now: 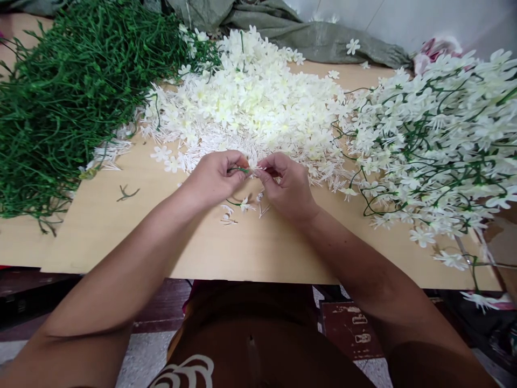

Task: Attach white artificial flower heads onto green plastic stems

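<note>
My left hand pinches a green artificial flower stem, whose tip points toward my right hand. Closed at the fingertips, my right hand grips a small white artificial flower against that stem's end. Both hands meet just above the tabletop, in front of a wide heap of white flower heads and thin white stamens. Below the fingers lies a single white flower on a green stem, with a few loose white bits around it. My fingers partly hide the joint between stem and flower.
A tall pile of green plastic stems covers the left of the wooden table. White flowers on stems are massed at the right, some hanging over the edge. Grey-green cloth lies along the back by the wall.
</note>
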### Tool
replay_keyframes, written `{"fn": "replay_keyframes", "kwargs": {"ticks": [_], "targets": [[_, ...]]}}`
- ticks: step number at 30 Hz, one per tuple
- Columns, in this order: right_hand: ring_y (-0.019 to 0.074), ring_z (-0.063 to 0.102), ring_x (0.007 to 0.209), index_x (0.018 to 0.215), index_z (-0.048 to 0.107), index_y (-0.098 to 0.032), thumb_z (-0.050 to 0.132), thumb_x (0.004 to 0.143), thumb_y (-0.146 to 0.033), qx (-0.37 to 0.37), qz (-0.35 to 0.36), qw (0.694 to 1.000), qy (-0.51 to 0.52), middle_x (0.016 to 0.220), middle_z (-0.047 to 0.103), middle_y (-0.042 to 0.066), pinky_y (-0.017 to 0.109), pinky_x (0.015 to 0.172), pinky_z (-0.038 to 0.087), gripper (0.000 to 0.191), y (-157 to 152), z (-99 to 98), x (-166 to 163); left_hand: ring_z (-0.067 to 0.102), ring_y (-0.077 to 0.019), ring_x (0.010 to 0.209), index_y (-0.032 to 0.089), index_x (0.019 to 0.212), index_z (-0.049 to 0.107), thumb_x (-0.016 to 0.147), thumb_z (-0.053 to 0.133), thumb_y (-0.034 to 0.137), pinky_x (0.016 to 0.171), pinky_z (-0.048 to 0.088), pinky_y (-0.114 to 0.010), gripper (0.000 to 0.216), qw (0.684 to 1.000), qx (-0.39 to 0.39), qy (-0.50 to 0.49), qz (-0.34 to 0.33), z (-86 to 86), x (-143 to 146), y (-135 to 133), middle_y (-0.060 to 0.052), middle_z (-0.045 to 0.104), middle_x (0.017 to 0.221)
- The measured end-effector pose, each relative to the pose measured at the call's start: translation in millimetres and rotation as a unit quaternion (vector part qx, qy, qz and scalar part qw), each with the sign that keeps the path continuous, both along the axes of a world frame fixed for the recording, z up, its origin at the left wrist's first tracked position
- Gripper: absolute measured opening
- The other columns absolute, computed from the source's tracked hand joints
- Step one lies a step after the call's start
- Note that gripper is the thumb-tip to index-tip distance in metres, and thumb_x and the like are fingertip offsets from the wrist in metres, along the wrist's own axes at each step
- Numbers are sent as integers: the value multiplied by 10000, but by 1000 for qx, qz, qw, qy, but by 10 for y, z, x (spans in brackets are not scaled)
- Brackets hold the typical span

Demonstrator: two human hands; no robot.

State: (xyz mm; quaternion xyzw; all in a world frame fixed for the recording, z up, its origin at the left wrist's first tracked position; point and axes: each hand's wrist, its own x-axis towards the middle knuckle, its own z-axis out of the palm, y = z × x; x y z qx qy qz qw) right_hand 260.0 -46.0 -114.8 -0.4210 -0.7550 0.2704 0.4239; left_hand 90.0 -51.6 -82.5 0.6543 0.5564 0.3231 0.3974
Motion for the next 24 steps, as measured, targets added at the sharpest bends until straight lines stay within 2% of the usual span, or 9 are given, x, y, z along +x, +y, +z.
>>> {"fn": "replay_keyframes", "kwargs": {"ticks": [8, 17, 21, 24], "targets": [[124, 563, 643, 790, 518, -209, 565, 856, -258, 34, -27, 998, -46, 740, 627, 15, 281, 635, 454, 95, -35, 58, 2, 448, -90, 550, 155, 708, 625, 666, 570, 210, 527, 339, -220, 88, 1000, 7, 14, 10, -12, -9, -2, 20, 561, 593], [145, 580, 704, 798, 498, -213, 547, 862, -229, 32, -21, 997, -64, 774, 617, 26, 293, 679, 456, 82, -18, 48, -22, 432, -92, 558, 152, 705, 627, 675, 522, 188, 540, 320, -229, 115, 1000, 11, 26, -3, -9, 8, -12, 23, 532, 582], [133, 566, 699, 796, 505, -209, 565, 841, -204, -16, 0, 1000, -21, 734, 581, 2, 288, 686, 465, 76, 28, 31, -6, 405, -82, 537, 146, 711, 638, 683, 552, 209, 510, 304, -218, 110, 1000, -1, 7, -24, 22, 9, -21, 28, 509, 569], [106, 531, 638, 787, 509, -206, 579, 824, -201, -79, 13, 996, 40, 683, 541, -27, 269, 641, 461, 80, 69, 27, 27, 457, -92, 561, 141, 746, 652, 699, 580, 235, 525, 351, -219, 127, 999, -24, -33, -18, 63, 11, -14, 6, 566, 610]]}}
